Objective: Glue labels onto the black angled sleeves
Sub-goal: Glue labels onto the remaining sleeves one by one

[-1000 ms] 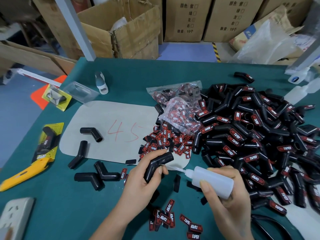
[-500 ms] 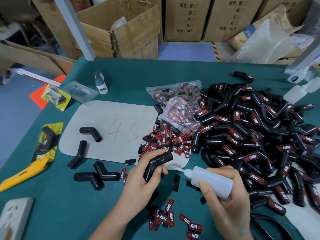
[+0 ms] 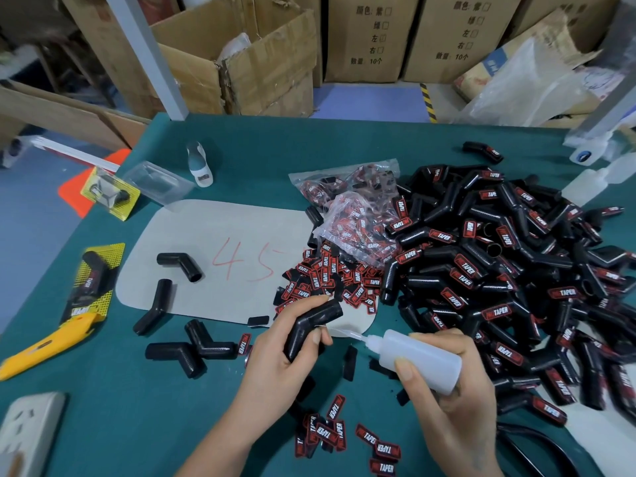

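On the green desk point(image 3: 103, 390), our left hand point(image 3: 275, 366) grips a bare sleeve point(image 3: 311, 327); right hand point(image 3: 457, 401) squeezes the glue bottle point(image 3: 418, 359), nozzle at the sleeve. Too much squeeze may drip glue on our fingers point(image 3: 318, 337).

What I can't make out from here

My left hand point(image 3: 275, 356) covers the lower leg of the sleeve point(image 3: 311, 327); the glue bottle point(image 3: 418, 361) nozzle tip is lost against the pale mat point(image 3: 206, 235), and the socket strip point(image 3: 31, 435) and sleeve pile point(image 3: 516, 287) run off frame.
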Action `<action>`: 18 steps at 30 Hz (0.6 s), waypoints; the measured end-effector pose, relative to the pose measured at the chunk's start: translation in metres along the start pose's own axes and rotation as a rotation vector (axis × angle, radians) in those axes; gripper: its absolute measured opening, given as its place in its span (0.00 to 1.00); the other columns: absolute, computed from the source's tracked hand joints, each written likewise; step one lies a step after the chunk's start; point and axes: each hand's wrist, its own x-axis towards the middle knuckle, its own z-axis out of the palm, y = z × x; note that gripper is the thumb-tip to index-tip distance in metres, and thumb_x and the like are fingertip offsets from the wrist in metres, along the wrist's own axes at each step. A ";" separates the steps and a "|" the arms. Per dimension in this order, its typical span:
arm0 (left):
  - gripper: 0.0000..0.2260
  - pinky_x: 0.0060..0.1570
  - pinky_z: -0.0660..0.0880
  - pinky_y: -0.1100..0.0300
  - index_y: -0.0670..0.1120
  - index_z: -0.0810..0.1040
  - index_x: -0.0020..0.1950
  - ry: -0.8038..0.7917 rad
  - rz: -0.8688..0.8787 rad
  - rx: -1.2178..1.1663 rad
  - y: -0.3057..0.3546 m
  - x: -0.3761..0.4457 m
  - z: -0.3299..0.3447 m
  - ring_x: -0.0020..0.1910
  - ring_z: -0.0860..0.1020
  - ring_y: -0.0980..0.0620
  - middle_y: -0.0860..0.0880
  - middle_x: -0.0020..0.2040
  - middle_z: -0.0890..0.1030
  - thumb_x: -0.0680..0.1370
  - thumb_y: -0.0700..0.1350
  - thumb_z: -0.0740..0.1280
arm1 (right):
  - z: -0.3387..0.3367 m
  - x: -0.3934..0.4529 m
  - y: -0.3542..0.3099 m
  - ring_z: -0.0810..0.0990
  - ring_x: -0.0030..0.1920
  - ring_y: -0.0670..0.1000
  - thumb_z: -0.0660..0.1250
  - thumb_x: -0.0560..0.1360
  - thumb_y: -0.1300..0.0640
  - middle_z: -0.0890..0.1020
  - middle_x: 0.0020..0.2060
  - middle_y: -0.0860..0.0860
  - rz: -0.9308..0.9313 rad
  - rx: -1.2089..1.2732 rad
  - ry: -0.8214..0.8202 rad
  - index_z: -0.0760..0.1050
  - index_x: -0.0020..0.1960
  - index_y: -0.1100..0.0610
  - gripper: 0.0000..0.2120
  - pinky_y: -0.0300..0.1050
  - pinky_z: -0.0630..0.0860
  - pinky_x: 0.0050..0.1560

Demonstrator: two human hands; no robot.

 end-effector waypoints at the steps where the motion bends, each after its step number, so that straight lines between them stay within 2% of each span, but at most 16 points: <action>1: 0.18 0.54 0.76 0.66 0.65 0.76 0.68 0.001 -0.001 -0.002 0.000 0.000 0.000 0.48 0.82 0.52 0.53 0.46 0.84 0.81 0.48 0.64 | 0.000 0.000 0.001 0.81 0.43 0.45 0.73 0.70 0.45 0.80 0.47 0.43 0.006 0.003 0.006 0.78 0.54 0.39 0.13 0.42 0.76 0.36; 4: 0.18 0.54 0.76 0.64 0.64 0.76 0.69 -0.002 0.008 -0.003 -0.001 -0.001 0.000 0.48 0.82 0.51 0.53 0.47 0.83 0.81 0.48 0.63 | -0.001 -0.001 0.003 0.82 0.41 0.50 0.73 0.69 0.43 0.80 0.47 0.43 0.039 0.008 0.034 0.78 0.54 0.38 0.14 0.47 0.78 0.36; 8: 0.19 0.53 0.76 0.65 0.66 0.76 0.69 0.010 0.013 0.001 -0.001 -0.001 0.001 0.48 0.81 0.51 0.54 0.48 0.84 0.81 0.48 0.63 | -0.001 -0.001 0.001 0.82 0.42 0.48 0.73 0.70 0.44 0.80 0.47 0.44 0.024 0.013 0.022 0.78 0.54 0.38 0.13 0.40 0.77 0.36; 12: 0.19 0.53 0.75 0.67 0.65 0.76 0.69 0.021 0.028 0.008 -0.001 -0.002 0.001 0.51 0.82 0.50 0.54 0.49 0.84 0.82 0.47 0.63 | -0.003 -0.001 0.003 0.82 0.39 0.51 0.73 0.70 0.43 0.81 0.48 0.44 0.045 0.015 0.039 0.78 0.54 0.37 0.13 0.46 0.79 0.35; 16: 0.20 0.55 0.75 0.67 0.66 0.76 0.70 0.028 0.032 0.012 -0.002 -0.002 0.001 0.52 0.83 0.49 0.54 0.51 0.85 0.81 0.47 0.64 | -0.002 -0.001 -0.001 0.82 0.43 0.47 0.73 0.70 0.44 0.80 0.48 0.42 0.025 0.009 0.018 0.78 0.54 0.37 0.13 0.36 0.77 0.38; 18: 0.20 0.56 0.75 0.67 0.66 0.76 0.70 0.025 0.032 0.017 -0.003 -0.002 0.001 0.53 0.83 0.48 0.54 0.51 0.85 0.82 0.47 0.64 | -0.003 0.000 -0.001 0.82 0.42 0.48 0.73 0.70 0.43 0.80 0.48 0.43 0.034 0.018 0.023 0.78 0.54 0.37 0.13 0.37 0.77 0.37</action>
